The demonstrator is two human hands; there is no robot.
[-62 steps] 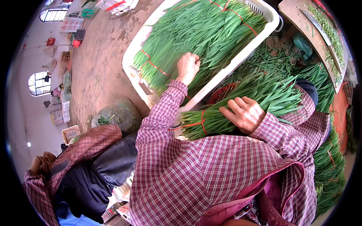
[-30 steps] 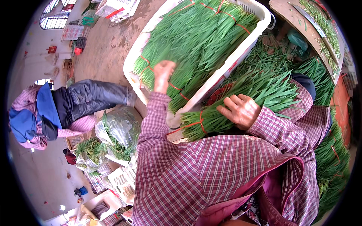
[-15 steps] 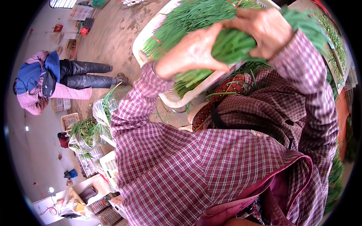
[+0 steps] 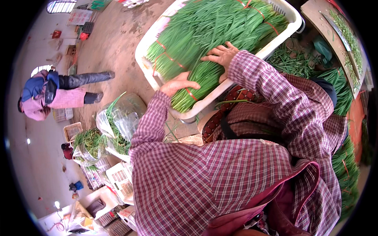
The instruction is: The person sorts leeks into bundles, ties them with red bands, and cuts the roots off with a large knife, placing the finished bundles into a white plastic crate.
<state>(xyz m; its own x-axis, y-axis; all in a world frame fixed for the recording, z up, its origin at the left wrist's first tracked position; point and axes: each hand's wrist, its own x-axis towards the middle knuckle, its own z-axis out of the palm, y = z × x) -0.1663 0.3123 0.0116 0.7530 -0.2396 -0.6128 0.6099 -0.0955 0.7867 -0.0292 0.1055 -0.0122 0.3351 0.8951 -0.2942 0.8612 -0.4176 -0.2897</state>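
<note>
Green chive bundle (image 4: 199, 84) pressed by left hand (image 4: 179, 83) and right hand (image 4: 221, 55), fingers flat, ungripped; overhanging the white crate (image 4: 151, 76), it could slide off.

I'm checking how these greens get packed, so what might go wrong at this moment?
1. The bundle of green stalks under the left hand lies at the near rim of the white crate; its cut ends seem to overhang, so it might slide out.
2. The right hand presses flat on the heaped bundles, which may bruise the leaves.
3. The crate looks piled above its rim, so the top bundles may roll off.
</note>
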